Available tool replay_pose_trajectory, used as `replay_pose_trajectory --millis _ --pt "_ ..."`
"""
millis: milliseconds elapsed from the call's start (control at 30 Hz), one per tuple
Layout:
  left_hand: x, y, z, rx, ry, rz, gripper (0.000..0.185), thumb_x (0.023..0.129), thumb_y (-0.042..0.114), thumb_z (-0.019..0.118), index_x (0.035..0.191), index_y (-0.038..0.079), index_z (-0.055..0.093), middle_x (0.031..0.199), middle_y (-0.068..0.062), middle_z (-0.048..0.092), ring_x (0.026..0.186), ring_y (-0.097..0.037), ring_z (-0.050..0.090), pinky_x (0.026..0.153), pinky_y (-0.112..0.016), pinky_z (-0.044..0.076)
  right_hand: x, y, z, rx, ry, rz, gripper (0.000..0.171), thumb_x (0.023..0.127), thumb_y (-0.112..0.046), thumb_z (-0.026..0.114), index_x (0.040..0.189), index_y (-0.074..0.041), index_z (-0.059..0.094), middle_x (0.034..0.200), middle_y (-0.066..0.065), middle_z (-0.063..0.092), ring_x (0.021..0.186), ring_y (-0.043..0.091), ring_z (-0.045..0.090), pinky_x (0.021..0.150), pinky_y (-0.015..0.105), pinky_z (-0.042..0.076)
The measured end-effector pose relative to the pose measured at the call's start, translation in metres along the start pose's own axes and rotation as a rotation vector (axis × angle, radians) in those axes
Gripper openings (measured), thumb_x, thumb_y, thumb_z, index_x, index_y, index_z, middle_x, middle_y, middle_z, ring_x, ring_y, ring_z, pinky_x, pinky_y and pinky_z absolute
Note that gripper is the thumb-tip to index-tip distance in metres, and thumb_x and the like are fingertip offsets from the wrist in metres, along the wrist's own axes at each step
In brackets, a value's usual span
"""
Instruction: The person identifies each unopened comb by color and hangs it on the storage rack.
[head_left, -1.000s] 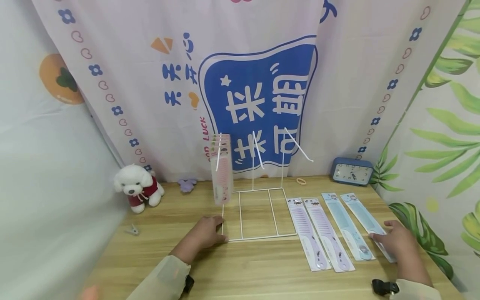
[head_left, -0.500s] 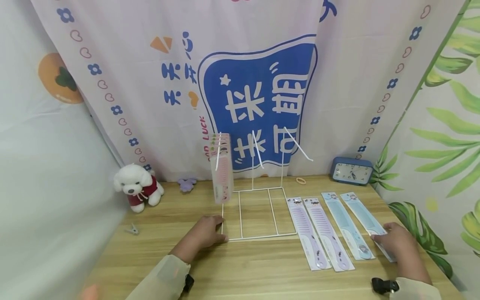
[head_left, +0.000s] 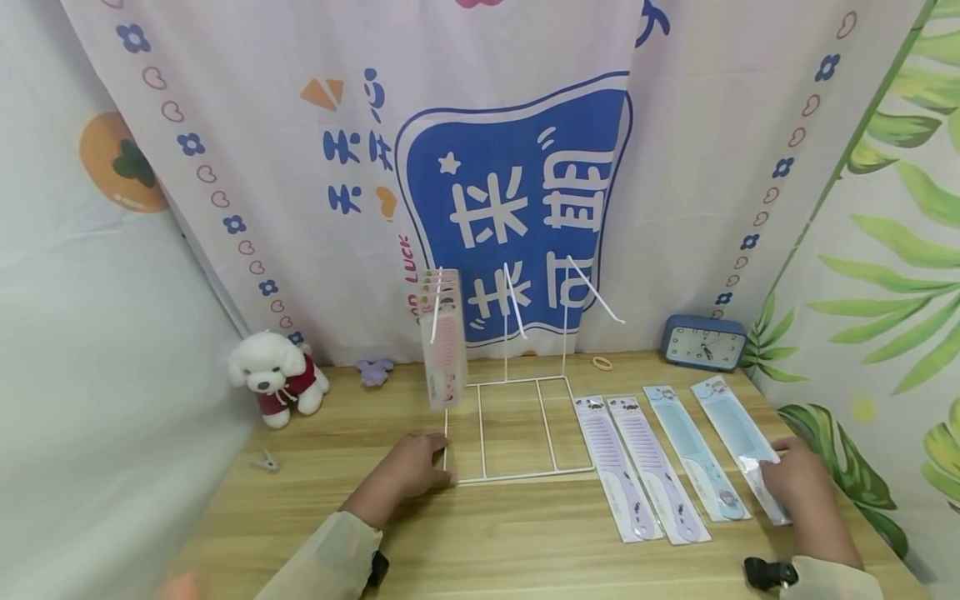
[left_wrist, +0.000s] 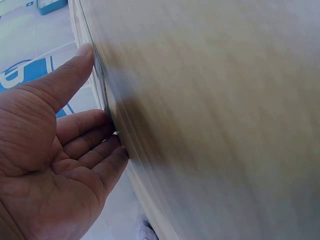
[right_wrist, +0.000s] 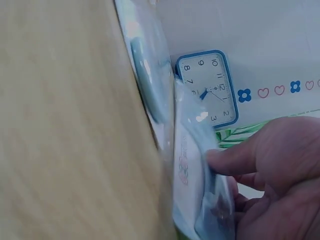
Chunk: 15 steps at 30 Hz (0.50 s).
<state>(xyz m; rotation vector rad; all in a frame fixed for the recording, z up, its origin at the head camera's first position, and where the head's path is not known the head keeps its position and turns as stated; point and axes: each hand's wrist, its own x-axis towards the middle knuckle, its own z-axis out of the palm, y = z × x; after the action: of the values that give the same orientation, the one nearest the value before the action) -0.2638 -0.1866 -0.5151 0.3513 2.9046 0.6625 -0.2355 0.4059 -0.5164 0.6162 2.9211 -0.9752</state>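
Note:
In the head view my left hand [head_left: 417,465] rests at the front left corner of a white wire display rack [head_left: 517,477]. Its thumb and fingertips touch the rack and table, spread apart, as the left wrist view shows. At far right my right hand [head_left: 799,483] pinches the lower part of a blue comb in a clear packet [head_left: 733,425]; the right wrist view shows the packet [right_wrist: 192,170] tilted off the table between thumb and fingers. Left of it lie another packaged blue comb [head_left: 693,450] and two packaged purple combs [head_left: 617,467] [head_left: 657,467].
Several packaged pink combs [head_left: 446,350] hang on the rack's left hook; the middle hook [head_left: 516,304] and right hook [head_left: 596,292] are bare. Around the table's back stand a plush dog [head_left: 273,375], a purple item [head_left: 373,372], a hair tie [head_left: 602,363] and a clock [head_left: 705,342]. A clip [head_left: 266,461] lies left.
The right hand has tilted the outermost packaged blue comb, raising it slightly so its face turns more toward the head camera. My left hand stays at the rack's corner.

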Motion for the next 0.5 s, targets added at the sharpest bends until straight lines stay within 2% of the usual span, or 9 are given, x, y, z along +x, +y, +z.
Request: replay_pose_trajectory --millis 200,500 --pt "0.000 0.001 -0.001 0.001 -0.003 -0.013 0.072 0.088 0.032 0.093 0.147 0.000 0.066 0.158 -0.018 0.061 0.148 -0.045 0.055 0.125 -0.059 0.044 -0.005 -0.006 -0.008 0.135 0.104 -0.074 0.050 0.106 -0.006 0.046 0.148 0.019 0.037 0.136 0.045 0.052 0.116 0.057 0.058 0.084 0.053 0.052" --pt "0.001 0.000 0.000 0.008 -0.007 -0.019 0.072 0.089 0.032 0.093 0.147 0.000 0.066 0.158 -0.019 0.061 0.147 -0.044 0.057 0.125 -0.058 0.045 -0.023 -0.037 -0.016 0.280 0.157 -0.201 0.046 0.117 -0.015 0.038 0.154 0.013 0.039 0.143 0.037 0.052 0.124 0.050 0.055 0.072 0.017 0.044"
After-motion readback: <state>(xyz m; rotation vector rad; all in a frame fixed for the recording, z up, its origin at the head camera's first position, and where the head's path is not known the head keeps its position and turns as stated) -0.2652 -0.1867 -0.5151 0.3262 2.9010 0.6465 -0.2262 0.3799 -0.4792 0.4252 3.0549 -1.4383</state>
